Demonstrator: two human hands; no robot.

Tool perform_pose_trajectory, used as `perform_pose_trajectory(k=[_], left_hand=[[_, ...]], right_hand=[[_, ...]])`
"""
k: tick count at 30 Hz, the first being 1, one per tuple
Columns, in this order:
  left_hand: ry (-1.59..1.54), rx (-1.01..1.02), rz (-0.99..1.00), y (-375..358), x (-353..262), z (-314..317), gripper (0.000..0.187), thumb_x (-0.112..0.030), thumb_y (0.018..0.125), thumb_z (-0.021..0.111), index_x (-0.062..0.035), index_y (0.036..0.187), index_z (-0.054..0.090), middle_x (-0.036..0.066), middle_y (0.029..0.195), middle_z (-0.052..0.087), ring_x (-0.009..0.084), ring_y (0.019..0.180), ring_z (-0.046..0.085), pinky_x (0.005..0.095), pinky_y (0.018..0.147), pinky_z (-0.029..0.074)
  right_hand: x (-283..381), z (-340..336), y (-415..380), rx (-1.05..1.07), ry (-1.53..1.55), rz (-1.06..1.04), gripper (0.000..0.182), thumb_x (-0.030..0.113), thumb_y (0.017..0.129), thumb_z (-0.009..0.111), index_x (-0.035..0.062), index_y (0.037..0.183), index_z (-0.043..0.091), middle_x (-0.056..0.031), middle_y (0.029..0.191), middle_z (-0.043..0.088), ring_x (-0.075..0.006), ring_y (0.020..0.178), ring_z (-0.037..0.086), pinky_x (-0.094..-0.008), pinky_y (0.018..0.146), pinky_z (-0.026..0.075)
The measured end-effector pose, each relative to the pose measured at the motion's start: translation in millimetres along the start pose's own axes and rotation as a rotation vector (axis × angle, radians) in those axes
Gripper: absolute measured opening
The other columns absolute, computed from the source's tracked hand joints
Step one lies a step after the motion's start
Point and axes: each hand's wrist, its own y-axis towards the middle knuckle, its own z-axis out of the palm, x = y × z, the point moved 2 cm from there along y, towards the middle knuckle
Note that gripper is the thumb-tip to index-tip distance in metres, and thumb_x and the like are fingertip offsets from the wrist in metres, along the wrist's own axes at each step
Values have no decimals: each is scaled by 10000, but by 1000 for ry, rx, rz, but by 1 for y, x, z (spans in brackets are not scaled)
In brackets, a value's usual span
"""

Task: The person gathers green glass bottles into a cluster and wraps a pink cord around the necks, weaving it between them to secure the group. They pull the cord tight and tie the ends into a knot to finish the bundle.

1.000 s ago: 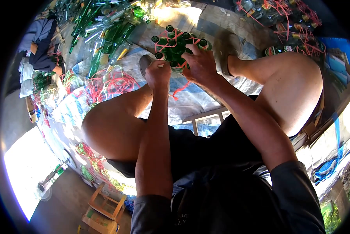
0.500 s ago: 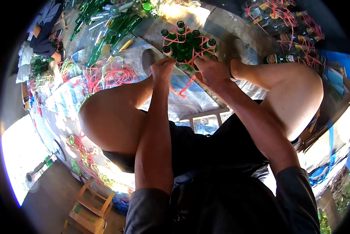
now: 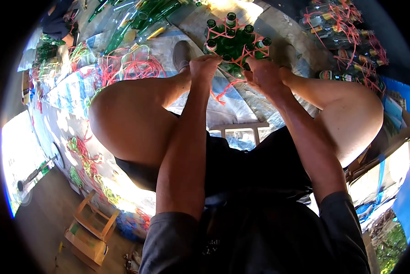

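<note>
A cluster of green glass bottles (image 3: 234, 42) stands upright between my feet, with red plastic string (image 3: 233, 82) laced around the necks. At the near left side of the cluster, my left hand (image 3: 205, 68) is closed with fingers pinched on the string. Close by on the right, my right hand (image 3: 263, 75) is also closed on the string, its knuckles against the nearest bottles. A loose tail of string hangs between the two hands. The fingertips and the exact grip are partly hidden.
Loose green bottles (image 3: 143, 20) lie in a heap at the upper left, near a tangle of red string (image 3: 132, 68). Bundled bottles tied with red string (image 3: 337, 27) lie upper right. A wooden stool (image 3: 90, 228) is at lower left. Another person's arm (image 3: 69, 40) shows upper left.
The bottles and both hands appear farther right and the bottles slightly lower in view, as the camera has shifted. Both hands stay closed at the near side of the bottles.
</note>
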Motion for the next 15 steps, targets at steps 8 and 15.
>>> perform_pose_trajectory(k=[8, 15], left_hand=[[-82, -33, -87, -22, 13, 23, 110, -180, 827, 854, -124, 910, 808, -51, 693, 584, 60, 509, 425, 260, 447, 272], [-234, -15, -62, -42, 28, 50, 122, -50, 831, 805, 38, 916, 793, 6, 782, 683, 87, 676, 557, 274, 613, 441]], right_hand=[[-27, -22, 2, 116, 27, 27, 235, 207, 878, 734, 77, 1063, 670, -228, 852, 693, -462, 832, 668, -557, 740, 519], [-41, -36, 7, 100, -111, 130, 325, 160, 827, 774, 131, 1146, 721, -146, 1046, 737, -368, 1030, 669, -487, 846, 542]])
